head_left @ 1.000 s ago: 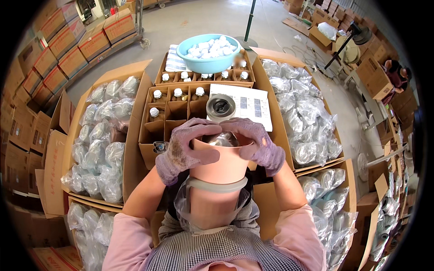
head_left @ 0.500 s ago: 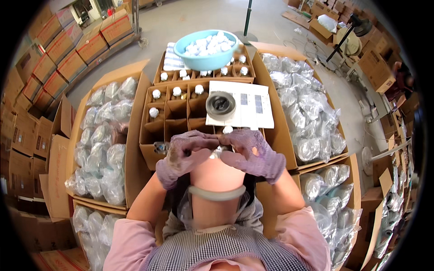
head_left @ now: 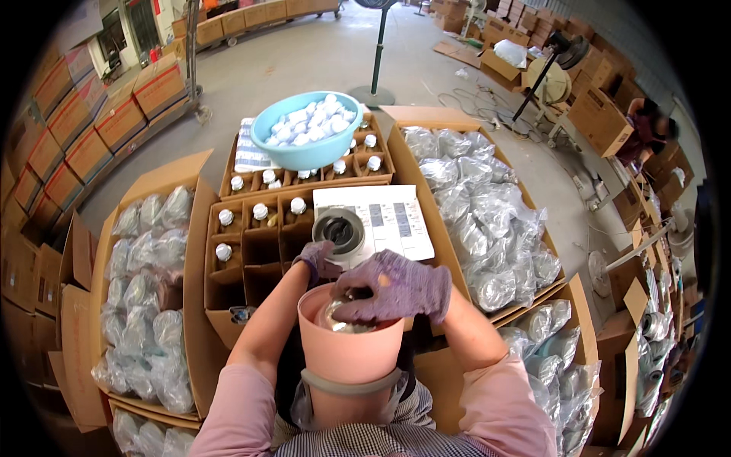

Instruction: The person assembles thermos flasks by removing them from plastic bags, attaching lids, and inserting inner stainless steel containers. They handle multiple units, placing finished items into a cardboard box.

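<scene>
1. Head view: one pink container (head_left: 352,346) stands upright in front of the person's body, open end up, with one grey band (head_left: 354,385) around it and one shiny rounded thing (head_left: 335,318) in its mouth.
2. One round grey part (head_left: 339,231) lies on one sheet of paper (head_left: 400,221), just beyond the container.
3. Four white-capped bottles (head_left: 260,211) show in the near divided carton (head_left: 221,320); at least five more stand in the far divided carton (head_left: 320,183). One blue basin (head_left: 304,156) sits on that one, heaped with small white pieces (head_left: 312,122) too many to count.
4. Four open cartons (head_left: 199,251) at the sides hold plastic-wrapped things (head_left: 145,297).
5. Right hand (head_left: 396,286), gloved: palm down over the container's mouth, thumb and fingers curved apart around the shiny thing — whether they grip it, I cannot tell.
6. Left hand (head_left: 318,260), gloved: reaches past the container to beside the round grey part, partly hidden — its grip I cannot tell.
7. Print on the paper, in rows and grey blocks, is too small to read.
</scene>
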A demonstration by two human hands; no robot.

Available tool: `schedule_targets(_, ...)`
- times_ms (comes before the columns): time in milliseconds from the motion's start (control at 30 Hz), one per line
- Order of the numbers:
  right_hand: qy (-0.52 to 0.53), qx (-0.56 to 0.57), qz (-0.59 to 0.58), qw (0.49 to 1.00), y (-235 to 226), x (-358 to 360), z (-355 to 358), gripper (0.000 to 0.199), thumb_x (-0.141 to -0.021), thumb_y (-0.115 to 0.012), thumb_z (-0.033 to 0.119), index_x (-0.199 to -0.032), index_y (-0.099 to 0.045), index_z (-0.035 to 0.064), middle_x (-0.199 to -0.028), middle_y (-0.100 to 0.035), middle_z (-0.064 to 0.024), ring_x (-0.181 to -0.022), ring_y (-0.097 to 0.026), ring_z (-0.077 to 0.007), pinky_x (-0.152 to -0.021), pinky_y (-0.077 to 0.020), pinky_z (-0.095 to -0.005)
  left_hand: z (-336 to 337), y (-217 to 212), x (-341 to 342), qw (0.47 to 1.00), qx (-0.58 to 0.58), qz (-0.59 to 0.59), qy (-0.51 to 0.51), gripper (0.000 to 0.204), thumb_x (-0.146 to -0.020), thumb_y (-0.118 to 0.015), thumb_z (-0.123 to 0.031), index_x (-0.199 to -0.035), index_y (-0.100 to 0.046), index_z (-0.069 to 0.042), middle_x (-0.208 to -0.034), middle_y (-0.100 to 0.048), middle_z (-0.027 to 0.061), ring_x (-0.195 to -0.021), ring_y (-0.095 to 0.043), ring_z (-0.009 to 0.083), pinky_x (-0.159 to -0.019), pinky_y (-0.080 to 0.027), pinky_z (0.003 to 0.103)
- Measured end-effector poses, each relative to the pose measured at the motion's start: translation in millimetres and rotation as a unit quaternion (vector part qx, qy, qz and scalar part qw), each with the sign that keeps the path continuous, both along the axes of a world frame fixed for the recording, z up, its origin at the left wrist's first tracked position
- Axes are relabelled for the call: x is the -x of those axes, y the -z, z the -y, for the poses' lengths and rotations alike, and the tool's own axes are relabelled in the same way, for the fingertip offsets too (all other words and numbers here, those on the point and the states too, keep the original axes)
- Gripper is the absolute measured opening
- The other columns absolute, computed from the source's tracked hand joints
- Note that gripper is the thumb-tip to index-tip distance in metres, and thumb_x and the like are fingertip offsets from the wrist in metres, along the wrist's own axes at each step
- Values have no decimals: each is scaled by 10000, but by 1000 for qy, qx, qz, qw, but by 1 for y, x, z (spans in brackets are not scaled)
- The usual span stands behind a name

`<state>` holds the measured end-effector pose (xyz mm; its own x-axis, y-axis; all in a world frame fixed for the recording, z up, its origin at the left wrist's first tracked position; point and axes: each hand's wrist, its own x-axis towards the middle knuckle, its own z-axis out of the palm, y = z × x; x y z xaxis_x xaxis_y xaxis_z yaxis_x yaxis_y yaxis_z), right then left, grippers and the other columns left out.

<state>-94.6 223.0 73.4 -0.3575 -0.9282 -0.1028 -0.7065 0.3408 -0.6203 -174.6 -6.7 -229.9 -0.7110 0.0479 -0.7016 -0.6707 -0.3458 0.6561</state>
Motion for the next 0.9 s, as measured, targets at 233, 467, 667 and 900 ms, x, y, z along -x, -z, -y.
schedule_targets(233, 78, 102, 134, 983, 21, -7, -4, 284, -872, -711, 261, -1063, -728, 52, -871, -727, -102, -829, -689, -173, -756, -545, -311, -8, -57, -1, 998, -32, -31, -54, 330, -915, -560, -119, -1215, -495, 2, -1119, -635, 239, -956, -687, 408, -802, -608, 529)
schedule_targets(467, 235, 269, -329, 874, 19, 15, 1, 630, -862, -700, 386, -1406, -499, 140, -1404, -506, -194, -1129, -586, -359, -933, -506, -435, -23, -204, -87, 843, 251, -458, -127, 557, -815, -672, -84, -1300, -401, -35, -1033, -634, 153, -782, -679, 216, -611, -589, 322)
schedule_targets(667, 161, 203, -286, 923, 62, 57, 47, 729, -867, -642, 489, -1488, -389, 203, -1454, -358, -320, -1311, -420, -500, -1082, -392, -513, -9, -230, -103, 924, 157, -344, -64, 562, -837, -639, -16, -1335, -380, -48, -974, -658, 138, -753, -695, 209, -617, -601, 303)
schedule_targets(900, 124, 101, -131, 978, 127, 80, 68, 826, -842, -687, 519, -1499, -368, 132, -1421, -396, -330, -1325, -409, -485, -1101, -379, -484, -5, -147, -101, 919, -26, -381, -103, 726, -863, -659, -29, -1475, -275, -104, -1212, -590, 214, -974, -687, 298, -731, -629, 405)
